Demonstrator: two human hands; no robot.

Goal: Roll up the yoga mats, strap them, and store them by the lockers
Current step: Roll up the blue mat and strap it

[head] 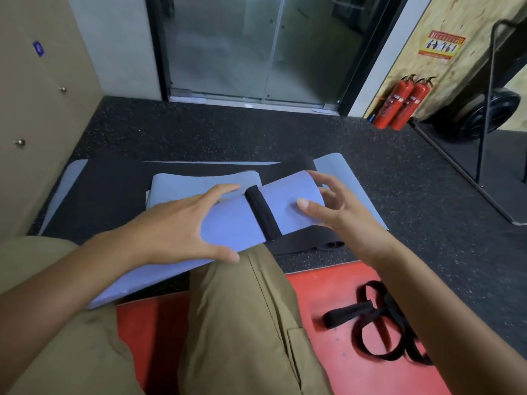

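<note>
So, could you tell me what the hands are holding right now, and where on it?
The left hand grips the rolled blue mat left of its black strap; the right hand touches the roll's right end, fingers spread.

I am wearing khaki-tan trousers (242,323) of plain woven cloth, creasing over both legs, with a stitched seam and a patch pocket edge showing on the right leg. My forearms are showing bare, no sleeves, watch or rings on my left hand (171,226) or right hand (339,215).
</note>
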